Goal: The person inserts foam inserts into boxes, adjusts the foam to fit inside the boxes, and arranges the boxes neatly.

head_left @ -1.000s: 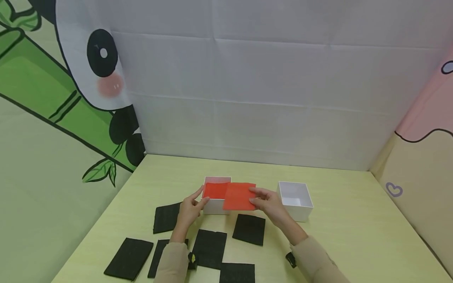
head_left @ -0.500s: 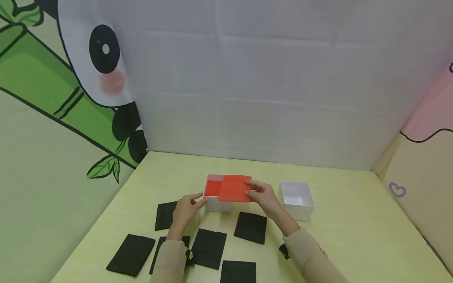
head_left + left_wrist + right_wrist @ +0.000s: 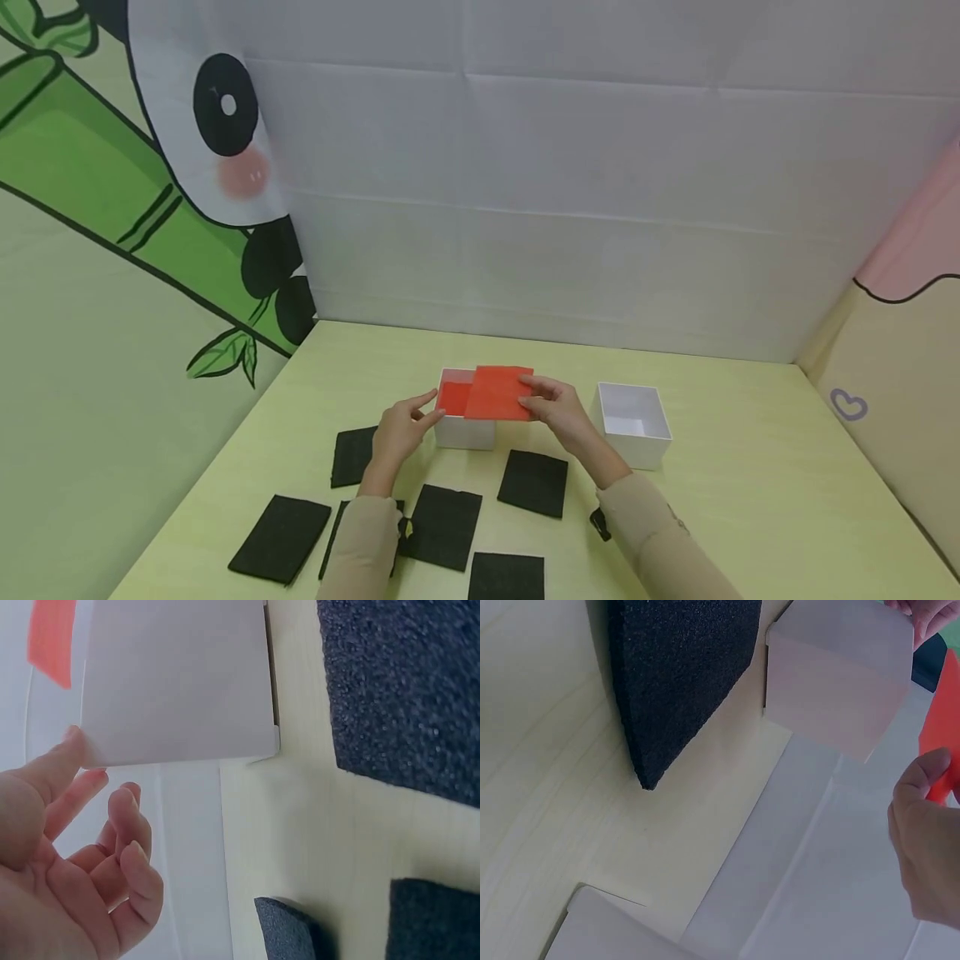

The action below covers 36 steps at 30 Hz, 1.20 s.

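Observation:
My right hand (image 3: pixel 558 410) pinches the right edge of a flat orange-red square sheet (image 3: pixel 497 392) between thumb and fingers. The sheet is over the right part of an open white box (image 3: pixel 465 433), covering part of its opening. More red (image 3: pixel 454 398) shows inside that box on the left. At the box's near left corner, my left hand (image 3: pixel 400 429) holds the rim with thumb and index finger; in the left wrist view its other fingers curl loosely beside the wall. The right wrist view shows the right thumb (image 3: pixel 928 776) against the sheet.
A second open white box (image 3: pixel 637 448) stands to the right, its inside white. Several black rough-surfaced foam squares (image 3: pixel 442 529) lie spread over the pale wooden table (image 3: pixel 765 483) in front of the boxes. A white cloth backdrop (image 3: pixel 555 192) hangs behind the table.
The right hand has moved the orange-red sheet slightly left and away from me, further over the left box. The left hand stays at the box corner.

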Tool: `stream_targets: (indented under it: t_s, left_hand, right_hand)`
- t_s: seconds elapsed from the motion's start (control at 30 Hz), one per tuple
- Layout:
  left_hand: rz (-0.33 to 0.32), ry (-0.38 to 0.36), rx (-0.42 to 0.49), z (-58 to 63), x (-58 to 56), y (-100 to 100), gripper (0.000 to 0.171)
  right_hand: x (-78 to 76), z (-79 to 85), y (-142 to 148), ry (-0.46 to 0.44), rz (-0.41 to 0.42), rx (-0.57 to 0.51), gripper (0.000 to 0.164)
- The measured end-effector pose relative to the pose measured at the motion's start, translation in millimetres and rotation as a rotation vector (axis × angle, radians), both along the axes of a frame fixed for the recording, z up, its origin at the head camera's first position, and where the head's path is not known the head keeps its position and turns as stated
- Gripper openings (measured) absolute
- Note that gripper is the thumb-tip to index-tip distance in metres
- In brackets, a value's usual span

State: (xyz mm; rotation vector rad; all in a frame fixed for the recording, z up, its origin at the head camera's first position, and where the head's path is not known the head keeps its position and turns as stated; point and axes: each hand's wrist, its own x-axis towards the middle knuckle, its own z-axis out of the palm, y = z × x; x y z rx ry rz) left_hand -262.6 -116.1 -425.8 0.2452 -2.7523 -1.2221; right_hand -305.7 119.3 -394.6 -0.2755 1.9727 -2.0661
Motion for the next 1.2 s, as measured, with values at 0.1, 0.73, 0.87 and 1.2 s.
stream_targets:
  t_s: [0.1,0.73,0.87,1.2]
  left_hand:
    - [0.005,-0.012,0.017,0.9,-0.4,0.1,0.047]
    - [-0.011,-0.047,0.162,2.8,-4.1,0.6,0.046]
    - [-0.016,-0.052,0.170,4.5,-3.9,0.6,0.045]
    - [-0.010,-0.056,0.196,5.0,-2.1,0.0,0.045]
  right_hand:
    - [-3.8,1.4,-3.5,0.020,-0.002,0.015,0.040]
    - [-21.6,6.2,-36.4,0.132,-0.036,0.213,0.049]
    - [-22.8,6.4,-39.7,0.146,-0.061,0.260,0.048]
    - [-22.9,4.8,-50.0,0.207,-0.017,0.410,0.047]
